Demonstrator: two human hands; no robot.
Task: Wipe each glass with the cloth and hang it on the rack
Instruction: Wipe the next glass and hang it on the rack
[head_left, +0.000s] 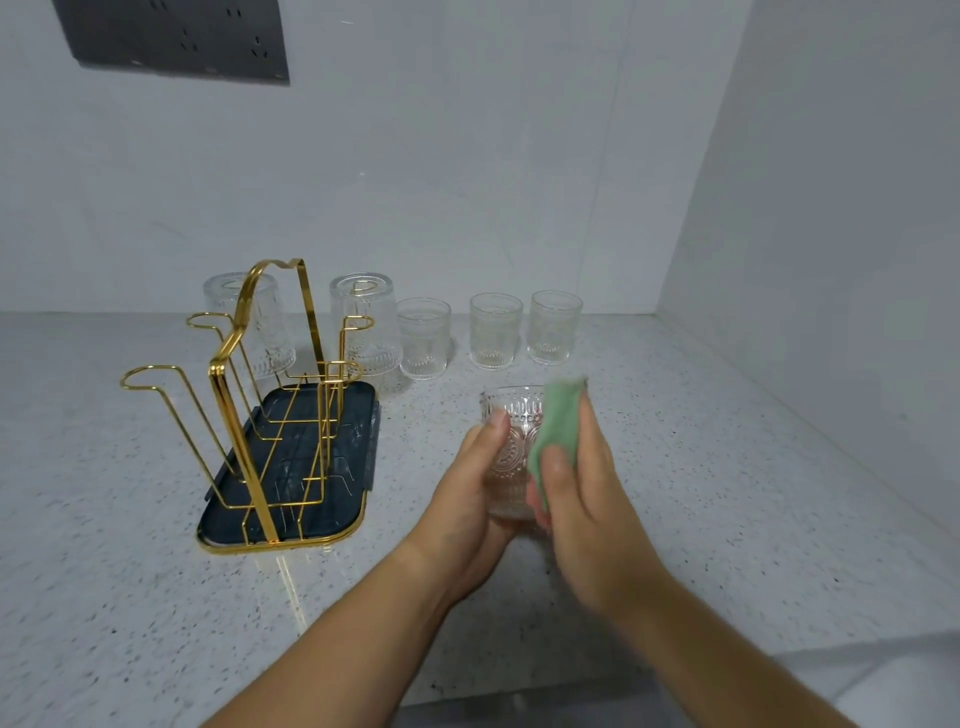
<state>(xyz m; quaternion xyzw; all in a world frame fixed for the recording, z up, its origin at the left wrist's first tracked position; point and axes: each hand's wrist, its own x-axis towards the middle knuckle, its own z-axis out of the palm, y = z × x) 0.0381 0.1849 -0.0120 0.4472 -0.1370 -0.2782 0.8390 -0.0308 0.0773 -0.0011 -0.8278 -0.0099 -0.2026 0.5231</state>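
Glass (511, 452), prob. fragile & slippery, is gripped mid-wall by curled left hand (467, 499); cloth (558, 431) is pinched onto it by right hand (587, 514).

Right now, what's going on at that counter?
A person is wiping glasses. The left hand grips an embossed glass above the counter, and the right hand holds a green cloth against its side. Two hung glasses sit upside down on the far pegs of the gold rack. Three upright glasses stand in a row on the counter. The near pegs are free.
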